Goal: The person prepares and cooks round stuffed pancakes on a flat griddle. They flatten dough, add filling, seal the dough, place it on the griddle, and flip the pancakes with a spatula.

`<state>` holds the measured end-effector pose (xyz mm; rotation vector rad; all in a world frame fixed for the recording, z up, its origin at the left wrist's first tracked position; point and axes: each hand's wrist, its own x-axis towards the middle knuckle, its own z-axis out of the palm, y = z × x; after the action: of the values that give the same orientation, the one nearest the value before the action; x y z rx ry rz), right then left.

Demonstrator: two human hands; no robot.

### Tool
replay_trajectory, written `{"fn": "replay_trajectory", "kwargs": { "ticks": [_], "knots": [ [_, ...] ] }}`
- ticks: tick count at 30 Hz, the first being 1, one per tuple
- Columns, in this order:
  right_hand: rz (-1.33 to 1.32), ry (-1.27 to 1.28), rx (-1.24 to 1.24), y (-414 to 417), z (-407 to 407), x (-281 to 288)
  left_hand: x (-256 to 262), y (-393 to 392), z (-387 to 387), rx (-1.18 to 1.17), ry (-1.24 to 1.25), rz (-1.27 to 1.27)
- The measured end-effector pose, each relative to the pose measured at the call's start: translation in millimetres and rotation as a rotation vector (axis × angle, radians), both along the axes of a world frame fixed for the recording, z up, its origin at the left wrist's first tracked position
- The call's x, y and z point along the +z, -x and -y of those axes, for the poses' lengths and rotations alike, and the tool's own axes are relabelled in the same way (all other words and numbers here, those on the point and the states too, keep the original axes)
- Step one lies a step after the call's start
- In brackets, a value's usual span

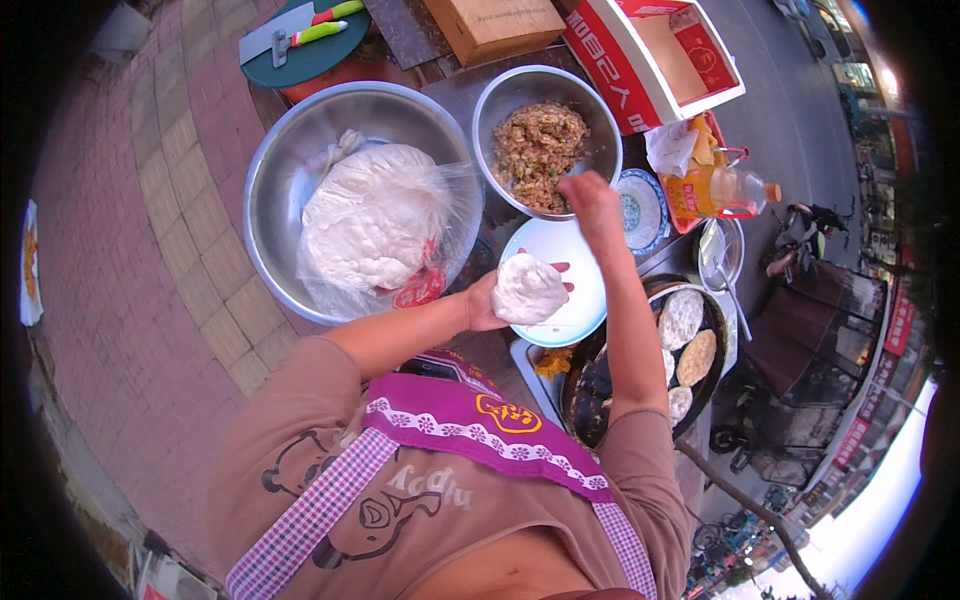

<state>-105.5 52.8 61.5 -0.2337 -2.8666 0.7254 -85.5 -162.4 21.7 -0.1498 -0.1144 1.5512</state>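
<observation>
On my left hand rests a flattened round of white dough, over a white plate with a pale blue rim. My right hand is at the near right edge of a steel bowl of minced filling; its fingertips are lowered by the filling, and whether they grip anything is hidden. A larger steel basin on the left holds a big mass of dough partly covered by a clear plastic bag. Several flat cakes lie in a dark round pan at the right.
A cleaver and a peeler lie on a green board. A wooden box and a red-white carton stand behind the bowls. At right are an oil bottle, a patterned bowl and a clear bowl with a spoon.
</observation>
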Motion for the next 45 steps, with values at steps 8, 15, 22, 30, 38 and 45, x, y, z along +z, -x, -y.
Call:
{"fn": "replay_trajectory", "kwargs": {
  "ticks": [8,15,22,30,38,45],
  "knots": [
    [0.03,-0.024,-0.146,43.6,-48.5,-6.8,3.4,9.1,8.8,0.026,0.071,0.009],
    [0.121,-0.056,-0.172,-2.4,-58.4,20.4,-9.0,12.2,10.0,0.131,0.103,0.034],
    [-0.098,-0.266,0.049,34.5,-58.5,22.2,-8.0,16.8,12.1,0.081,0.076,0.066],
    [0.012,-0.204,0.119,12.1,-46.4,9.2,-3.1,27.4,12.6,0.118,0.136,0.026],
    [0.004,-0.181,0.163,-36.2,-11.5,23.3,6.6,35.5,8.5,0.1,0.157,0.116],
    [-0.185,-0.05,-0.166,-52.8,-8.9,10.1,-0.3,32.0,6.5,0.055,0.207,0.103]
  ]
}}
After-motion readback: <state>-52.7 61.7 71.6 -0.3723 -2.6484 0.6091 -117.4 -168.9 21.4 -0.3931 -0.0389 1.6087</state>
